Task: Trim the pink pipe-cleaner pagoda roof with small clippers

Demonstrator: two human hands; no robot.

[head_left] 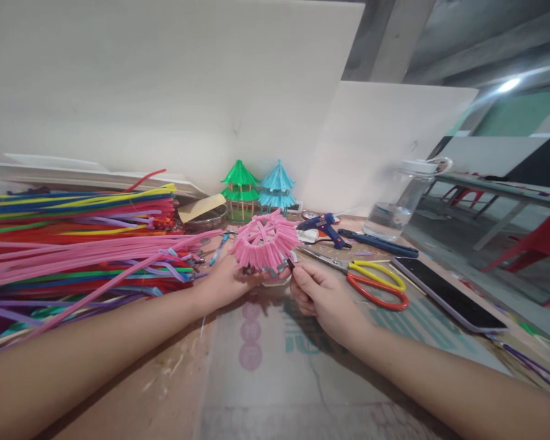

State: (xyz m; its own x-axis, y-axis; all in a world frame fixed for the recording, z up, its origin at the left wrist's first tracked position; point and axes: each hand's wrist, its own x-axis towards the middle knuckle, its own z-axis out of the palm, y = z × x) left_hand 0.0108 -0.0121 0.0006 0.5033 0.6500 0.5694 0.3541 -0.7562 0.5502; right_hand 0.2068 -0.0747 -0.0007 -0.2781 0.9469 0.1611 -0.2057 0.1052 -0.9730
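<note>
A pink roof-like piece made of pipe cleaners (266, 239), round with a fringed edge and crossed strips on top, is held up in front of me. My left hand (229, 282) grips it from below at its left side, and the fringe hides most of the fingertips. Close to its lower right edge, my right hand (318, 293) is closed in a pinch on a thin dark tool (290, 264), whose tip meets the fringe. The kind of tool cannot be made out. Behind the roof stand a green model pavilion (239, 189) and a blue model pavilion (278, 186).
Bundles of coloured pipe cleaners (73, 244) lie at left. To the right are orange-and-yellow-handled scissors (378, 287), a blue glue gun (327, 231), dark-blue-handled pliers (380, 243), a phone (444, 293) and a water bottle (389, 205). White boards (165, 79) stand behind.
</note>
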